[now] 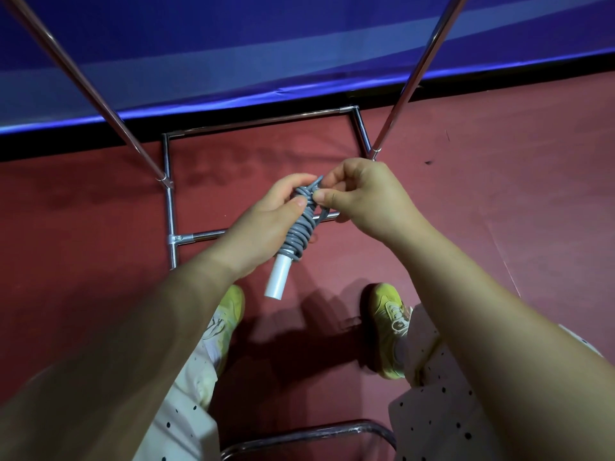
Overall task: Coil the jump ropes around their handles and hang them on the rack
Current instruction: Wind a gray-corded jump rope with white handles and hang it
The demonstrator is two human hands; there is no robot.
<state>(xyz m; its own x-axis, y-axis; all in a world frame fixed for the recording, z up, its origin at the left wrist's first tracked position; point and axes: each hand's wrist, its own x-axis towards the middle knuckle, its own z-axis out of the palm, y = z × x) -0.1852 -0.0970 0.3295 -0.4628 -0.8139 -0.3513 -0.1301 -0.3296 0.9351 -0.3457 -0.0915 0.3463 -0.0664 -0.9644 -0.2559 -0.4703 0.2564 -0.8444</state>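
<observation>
Gripping coiled grey rope (301,232) w/ left hand (263,224), right hand (362,197) fingers pinching rope end, white handle (278,277) poking below.

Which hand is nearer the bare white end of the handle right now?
Left. The left hand grips the coiled grey rope just above the white handle end. The right hand pinches the rope's tip at the top of the bundle, farther up.

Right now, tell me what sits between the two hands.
In the head view, the grey rope coiled around the white handle sits between the left hand and the right hand; both hold it.
</observation>
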